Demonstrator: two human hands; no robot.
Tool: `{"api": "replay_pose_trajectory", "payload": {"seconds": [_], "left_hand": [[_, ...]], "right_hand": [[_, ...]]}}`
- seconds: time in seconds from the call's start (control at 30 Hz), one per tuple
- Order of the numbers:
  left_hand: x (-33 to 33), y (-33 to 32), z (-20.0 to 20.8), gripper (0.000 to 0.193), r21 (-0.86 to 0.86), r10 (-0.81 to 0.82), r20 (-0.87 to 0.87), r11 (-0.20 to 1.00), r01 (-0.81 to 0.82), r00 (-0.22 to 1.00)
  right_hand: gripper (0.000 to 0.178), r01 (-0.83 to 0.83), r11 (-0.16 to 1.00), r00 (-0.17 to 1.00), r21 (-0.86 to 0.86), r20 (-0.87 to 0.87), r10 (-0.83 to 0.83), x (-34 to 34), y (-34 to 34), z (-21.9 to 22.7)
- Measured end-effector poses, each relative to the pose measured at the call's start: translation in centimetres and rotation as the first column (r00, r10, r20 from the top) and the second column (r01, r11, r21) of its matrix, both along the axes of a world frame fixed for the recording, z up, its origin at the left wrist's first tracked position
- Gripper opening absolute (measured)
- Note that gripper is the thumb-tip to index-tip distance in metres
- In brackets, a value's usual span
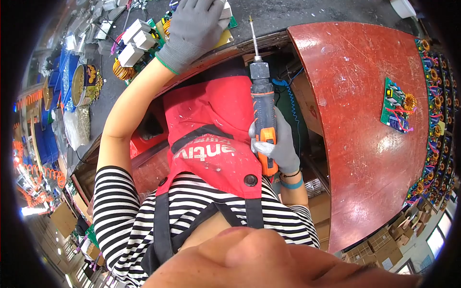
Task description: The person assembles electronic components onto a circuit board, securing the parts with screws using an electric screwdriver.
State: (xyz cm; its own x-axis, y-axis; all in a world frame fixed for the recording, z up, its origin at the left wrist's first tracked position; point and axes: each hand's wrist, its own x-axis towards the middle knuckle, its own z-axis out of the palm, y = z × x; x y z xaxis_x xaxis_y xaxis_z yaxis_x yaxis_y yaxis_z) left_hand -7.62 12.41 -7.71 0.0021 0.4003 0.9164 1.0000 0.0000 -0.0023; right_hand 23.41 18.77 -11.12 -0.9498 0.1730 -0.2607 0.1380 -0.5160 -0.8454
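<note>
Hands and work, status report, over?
Right hand gripping power screwdriver, bit pointing toward bench. Left hand over green circuit board, contact unclear. Silver heat sinks and copper coil beside left wrist.

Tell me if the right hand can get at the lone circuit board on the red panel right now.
Probably not to grasp it: the right hand is wrapped around a power screwdriver. Otherwise the way across the red panel to the circuit board looks free.

White lettering (pixel 211 150), large and small, on red apron (pixel 206 103); print (pixel 91 76) on round tin (pixel 89 92) too small to read.
</note>
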Motion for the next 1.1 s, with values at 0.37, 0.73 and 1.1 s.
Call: {"api": "replay_pose_trajectory", "payload": {"seconds": [0.37,0.73,1.1], "left_hand": [[-0.7,-0.5,1.1,0.029,0.052,-0.326,0.194,0.945,0.322,0.925],[1.7,-1.4,6.2,0.017,-0.599,0.242,0.053,0.784,-0.163,0.969],[2.1,-1.5,6.1,0.020,-0.575,0.215,0.052,0.805,-0.147,0.975]], "right_hand": [[0.073,-0.129,0.988,0.990,-0.088,0.042,0.133,-1.3,0.3,0.3],[0.075,-0.149,0.984,0.984,-0.101,0.083,0.157,-1.9,1.1,0.2],[0.073,-0.153,0.988,0.986,-0.037,0.055,0.154,-2.1,1.0,0.2]]}}
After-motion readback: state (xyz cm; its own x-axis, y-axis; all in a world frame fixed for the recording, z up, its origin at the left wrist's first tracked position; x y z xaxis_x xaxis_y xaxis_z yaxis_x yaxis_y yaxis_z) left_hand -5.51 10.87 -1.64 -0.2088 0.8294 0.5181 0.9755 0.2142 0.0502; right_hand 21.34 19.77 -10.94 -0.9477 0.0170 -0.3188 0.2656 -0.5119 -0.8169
